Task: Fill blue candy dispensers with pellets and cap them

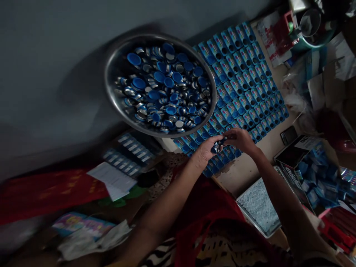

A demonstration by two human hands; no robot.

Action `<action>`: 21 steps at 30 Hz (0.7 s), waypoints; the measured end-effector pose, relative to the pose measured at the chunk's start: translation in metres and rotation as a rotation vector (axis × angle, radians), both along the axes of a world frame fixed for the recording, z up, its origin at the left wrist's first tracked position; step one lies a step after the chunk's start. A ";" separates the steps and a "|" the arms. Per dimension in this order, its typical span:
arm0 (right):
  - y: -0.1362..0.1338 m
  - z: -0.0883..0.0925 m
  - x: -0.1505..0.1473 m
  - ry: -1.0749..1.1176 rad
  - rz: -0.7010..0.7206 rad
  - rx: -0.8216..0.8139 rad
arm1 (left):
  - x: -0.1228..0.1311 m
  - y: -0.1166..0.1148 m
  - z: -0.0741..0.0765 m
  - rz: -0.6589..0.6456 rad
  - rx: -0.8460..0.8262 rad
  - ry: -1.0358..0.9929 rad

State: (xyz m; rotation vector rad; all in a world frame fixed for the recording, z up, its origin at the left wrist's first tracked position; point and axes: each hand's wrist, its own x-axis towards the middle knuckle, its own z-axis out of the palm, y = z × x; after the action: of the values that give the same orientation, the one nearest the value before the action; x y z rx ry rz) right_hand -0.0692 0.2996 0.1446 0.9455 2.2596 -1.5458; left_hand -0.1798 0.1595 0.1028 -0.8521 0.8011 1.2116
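Writing: the black cardboard box's (290,172) white print is showing too blurred to read.
Bowl: the round steel bowl (113,74) is holding blue and silver caps (167,89).
Grip: my left hand (207,149) and right hand (239,139) are pinching one small silvery cap (217,147), grip narrow.

I see open room only on the bare table strip (274,146) right of centre, between the blue cards (244,66) and the boxes (306,174) at right. A phone (288,134) lies there. The bowl of caps (115,65) blocks upper centre, and a tray (258,207) fills lower right.
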 end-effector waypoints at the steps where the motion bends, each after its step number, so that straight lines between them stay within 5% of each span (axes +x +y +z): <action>1: 0.000 -0.003 0.003 -0.024 -0.047 -0.039 | 0.001 0.000 0.001 -0.015 0.000 0.005; 6: 0.010 -0.010 0.001 -0.078 -0.143 -0.193 | -0.001 0.000 0.006 -0.044 0.040 0.031; 9: 0.013 -0.010 -0.014 -0.130 -0.150 0.071 | -0.006 -0.004 0.005 -0.035 0.097 0.053; 13: 0.009 -0.013 -0.048 -0.223 0.042 0.559 | -0.014 -0.016 0.004 0.017 0.105 0.088; 16: 0.007 -0.014 -0.070 -0.370 0.187 0.665 | -0.021 -0.024 0.002 0.064 0.118 0.082; 21: 0.019 -0.019 -0.096 -0.550 0.185 0.684 | -0.028 -0.026 -0.007 0.120 0.133 0.045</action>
State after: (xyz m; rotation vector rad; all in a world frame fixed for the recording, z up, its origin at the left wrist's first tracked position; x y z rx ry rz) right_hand -0.1650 0.3182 0.1255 1.0959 2.3586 -0.3372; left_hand -0.2073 0.1333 0.0962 -0.7749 0.7042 1.3789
